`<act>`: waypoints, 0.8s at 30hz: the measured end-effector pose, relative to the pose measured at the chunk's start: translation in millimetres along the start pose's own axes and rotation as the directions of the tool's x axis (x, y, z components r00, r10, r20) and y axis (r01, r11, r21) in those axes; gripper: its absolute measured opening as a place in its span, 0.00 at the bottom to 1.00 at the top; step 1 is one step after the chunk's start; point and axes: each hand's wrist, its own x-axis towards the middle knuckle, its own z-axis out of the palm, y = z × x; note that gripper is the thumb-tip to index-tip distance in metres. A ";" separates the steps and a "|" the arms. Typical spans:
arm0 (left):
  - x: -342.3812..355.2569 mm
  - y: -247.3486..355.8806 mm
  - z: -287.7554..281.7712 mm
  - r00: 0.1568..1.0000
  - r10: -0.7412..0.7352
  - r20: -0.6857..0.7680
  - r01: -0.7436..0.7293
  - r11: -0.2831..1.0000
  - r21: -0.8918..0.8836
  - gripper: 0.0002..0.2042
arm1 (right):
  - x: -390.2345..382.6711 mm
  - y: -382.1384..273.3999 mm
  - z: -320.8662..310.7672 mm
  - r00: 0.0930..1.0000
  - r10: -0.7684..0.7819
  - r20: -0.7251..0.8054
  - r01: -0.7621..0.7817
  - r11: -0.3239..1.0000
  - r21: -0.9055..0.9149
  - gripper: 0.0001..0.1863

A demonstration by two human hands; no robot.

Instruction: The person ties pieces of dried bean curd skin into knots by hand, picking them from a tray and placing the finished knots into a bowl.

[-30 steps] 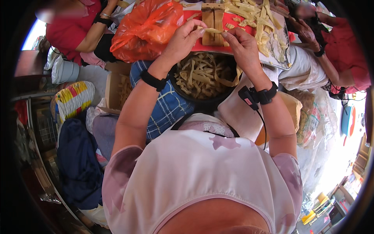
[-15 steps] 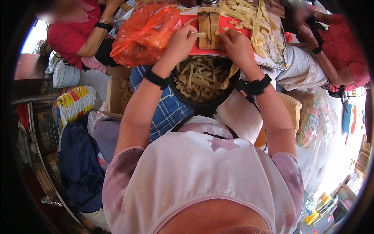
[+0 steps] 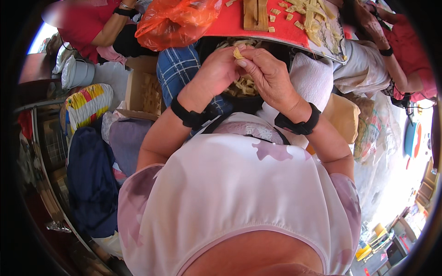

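Note:
My two hands meet above a dark round basin [image 3: 282,60] that holds many pale, curled strips [image 3: 244,86]. My right hand [image 3: 267,76] pinches a small folded yellowish strip [image 3: 237,53] between thumb and forefinger. Against it lies my left hand [image 3: 218,69], closed with its fingers curled round the same strip; part of its grip is hidden behind the right fingers. Beyond the basin, a grooved wooden block [image 3: 256,16] sits on a red-covered board [image 3: 225,28]. Short cut pieces [image 3: 272,18] lie beside the block.
An orange plastic bag [image 3: 177,25] rests at the board's left. More strips [image 3: 317,18] are heaped at its right. Co-workers in red sit on both sides. A cardboard box [image 3: 133,87] stands to my left, and a white towel [image 3: 311,76] hangs by the basin's right.
Both hands have left the wooden block, come back toward me and met over the basin with the strip. The board and block now appear higher in the picture.

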 end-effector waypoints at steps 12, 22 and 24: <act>-8.8 -6.2 0.4 0.738 0.553 0.387 -0.470 0.010 0.883 0.11 | 9.9 19.0 -6.9 0.992 0.127 -0.011 -0.127 0.991 -0.033 0.10; -4.7 12.9 -0.5 0.494 0.667 0.557 -0.545 -0.262 0.797 0.09 | 8.0 -15.0 -16.5 0.850 0.407 0.335 -0.527 0.663 0.531 0.11; -4.1 14.7 -0.3 0.526 0.670 0.524 -0.572 -0.177 0.801 0.08 | 8.4 -24.9 -19.1 0.955 0.256 0.152 -0.275 0.954 0.122 0.12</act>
